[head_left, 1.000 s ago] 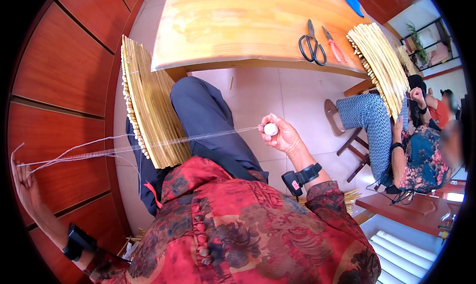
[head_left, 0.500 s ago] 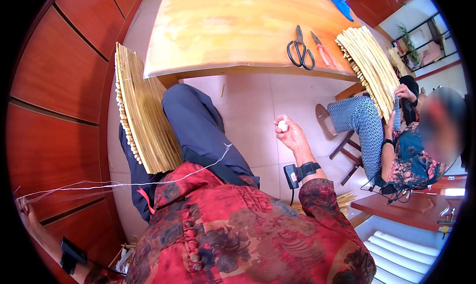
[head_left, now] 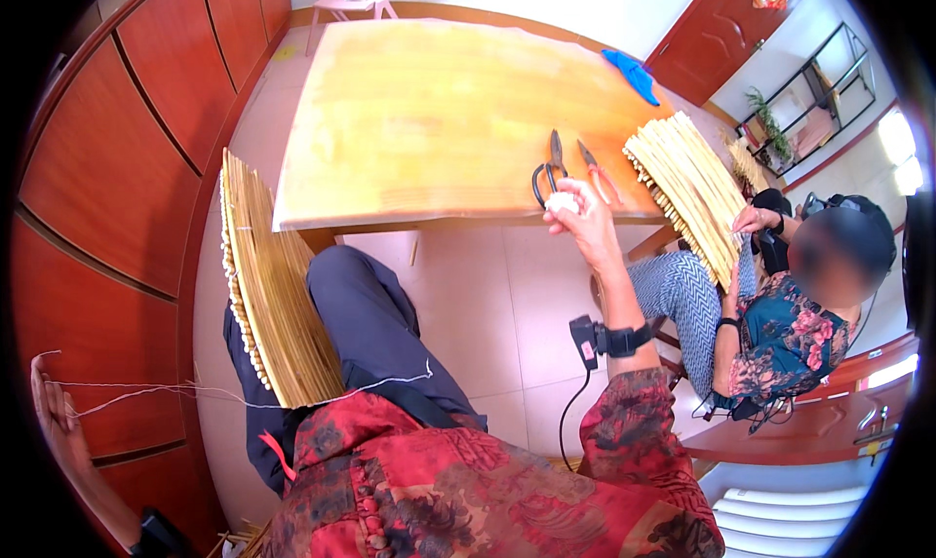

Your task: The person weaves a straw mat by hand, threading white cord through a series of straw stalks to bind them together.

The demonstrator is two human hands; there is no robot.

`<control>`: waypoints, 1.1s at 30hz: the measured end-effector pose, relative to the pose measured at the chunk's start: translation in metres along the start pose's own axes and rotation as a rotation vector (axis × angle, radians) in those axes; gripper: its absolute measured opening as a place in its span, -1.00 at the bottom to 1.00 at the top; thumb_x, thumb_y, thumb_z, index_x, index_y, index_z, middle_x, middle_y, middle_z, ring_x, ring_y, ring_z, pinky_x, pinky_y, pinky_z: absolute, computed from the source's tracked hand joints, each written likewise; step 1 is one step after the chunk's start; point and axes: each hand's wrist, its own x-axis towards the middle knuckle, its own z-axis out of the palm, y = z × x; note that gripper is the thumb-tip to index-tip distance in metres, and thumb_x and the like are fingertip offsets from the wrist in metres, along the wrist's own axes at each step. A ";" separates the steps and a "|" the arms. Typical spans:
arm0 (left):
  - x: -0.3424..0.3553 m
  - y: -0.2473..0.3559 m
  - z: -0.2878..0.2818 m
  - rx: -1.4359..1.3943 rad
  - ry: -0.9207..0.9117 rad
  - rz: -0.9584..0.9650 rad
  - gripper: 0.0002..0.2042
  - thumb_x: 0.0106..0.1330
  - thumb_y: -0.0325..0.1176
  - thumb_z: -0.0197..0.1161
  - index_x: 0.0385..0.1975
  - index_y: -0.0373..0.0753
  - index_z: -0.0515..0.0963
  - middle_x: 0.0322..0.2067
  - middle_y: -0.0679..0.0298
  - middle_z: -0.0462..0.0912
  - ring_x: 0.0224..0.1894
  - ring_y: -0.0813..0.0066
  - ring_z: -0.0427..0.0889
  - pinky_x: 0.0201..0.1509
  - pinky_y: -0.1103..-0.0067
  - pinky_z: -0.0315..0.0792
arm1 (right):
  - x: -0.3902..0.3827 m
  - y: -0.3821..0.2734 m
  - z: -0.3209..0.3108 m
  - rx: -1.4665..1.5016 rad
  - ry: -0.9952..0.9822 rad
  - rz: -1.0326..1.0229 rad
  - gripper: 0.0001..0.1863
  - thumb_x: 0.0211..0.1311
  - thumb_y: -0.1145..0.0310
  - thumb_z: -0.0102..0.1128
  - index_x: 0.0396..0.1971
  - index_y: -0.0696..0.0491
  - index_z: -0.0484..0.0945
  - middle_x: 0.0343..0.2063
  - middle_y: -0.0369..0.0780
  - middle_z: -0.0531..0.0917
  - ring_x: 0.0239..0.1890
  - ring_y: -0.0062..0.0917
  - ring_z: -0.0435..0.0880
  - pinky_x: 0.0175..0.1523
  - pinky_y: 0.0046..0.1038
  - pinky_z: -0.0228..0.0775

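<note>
Can see, wide apart, the left hand (head_left: 60, 412) with white string (head_left: 195, 387) gripped in it, and the right hand (head_left: 588, 229) closed around a white ball (head_left: 563, 202). Between them, nearer to the left, can see the stalk mat (head_left: 278, 309), seemingly already bound in a row. Cannot see yet any fastening of this string to it; cannot tell the amount of work left.

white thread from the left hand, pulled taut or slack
Slack: the white thread sags in a curve from the left hand, its far end unheld.
</note>
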 end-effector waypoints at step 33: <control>-0.109 0.012 0.155 -0.135 -0.800 -0.399 -0.83 0.28 -0.35 0.03 -0.47 -0.32 0.43 -0.79 0.48 0.19 -0.80 0.81 0.06 -0.77 0.78 0.03 | 0.206 0.039 0.037 -1.352 0.325 -0.125 -0.76 0.11 0.25 0.03 -0.31 0.06 0.54 -0.24 -0.07 0.56 -0.08 -0.18 0.47 -0.08 -0.11 0.31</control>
